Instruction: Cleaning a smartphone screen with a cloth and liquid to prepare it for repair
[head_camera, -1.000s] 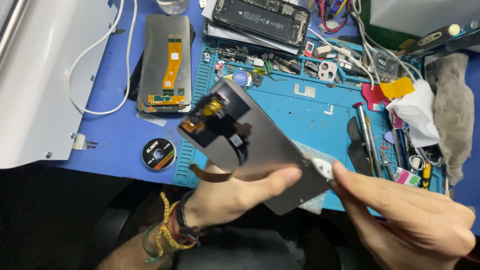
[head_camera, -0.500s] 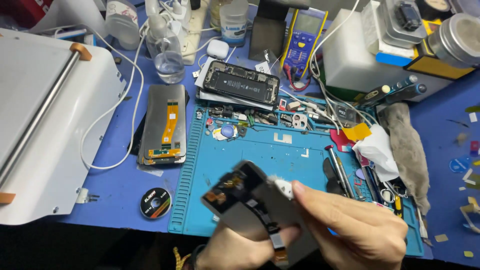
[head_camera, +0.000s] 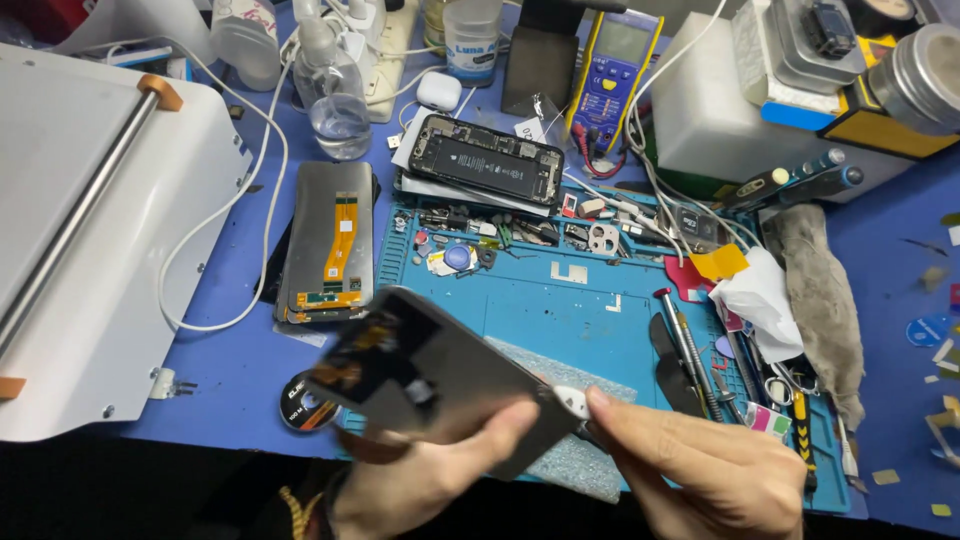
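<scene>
The left hand (head_camera: 420, 480) holds a dark phone screen panel (head_camera: 440, 375) up over the bench. Its fingers are curled under the panel and the thumb presses on top. The right hand (head_camera: 700, 470) pinches a small white tool (head_camera: 572, 402) between thumb and finger, with the tip touching the panel's right edge. Below lies a blue work mat (head_camera: 590, 320) with tweezers (head_camera: 690, 345) and tiny parts. Another screen panel (head_camera: 330, 245) with an orange strip lies to the left. An open phone (head_camera: 487, 160) sits farther back. A white machine (head_camera: 90, 240) stands on the far left, and a yellow meter (head_camera: 612, 75) stands at the back.
</scene>
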